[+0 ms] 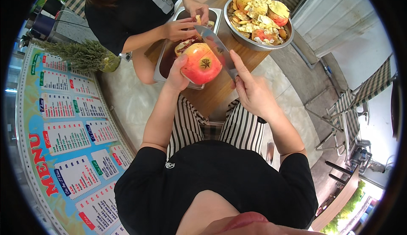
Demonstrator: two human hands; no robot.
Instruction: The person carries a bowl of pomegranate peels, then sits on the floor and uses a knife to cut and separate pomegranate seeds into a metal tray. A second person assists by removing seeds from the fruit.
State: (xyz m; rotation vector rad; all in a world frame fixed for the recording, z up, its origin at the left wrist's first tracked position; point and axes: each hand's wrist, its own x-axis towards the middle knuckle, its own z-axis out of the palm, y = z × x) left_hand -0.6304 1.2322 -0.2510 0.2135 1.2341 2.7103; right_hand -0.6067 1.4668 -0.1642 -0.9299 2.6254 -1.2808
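Observation:
My left hand (177, 74) is closed round the side of a whole red-and-yellow pomegranate (202, 70), its star-shaped end facing up. In my right hand (253, 91) is a knife (218, 47) with a broad metal blade, my index finger stretched along it. The blade lies against or just beside the fruit's right side; whether it cuts in, I cannot tell. A short line shows on the skin. Beneath the fruit is a metal tray (157, 74), with an opened pomegranate piece (183, 46) showing dark red seeds just behind.
Across from me, another person's hands (183, 29) pick at a small piece over a second metal tray (218, 15). A metal bowl (283, 44) of peels and pomegranate pieces stands on the wooden table (250, 56). A printed menu board (70, 129) lies left; folding chairs (345, 112) stand right.

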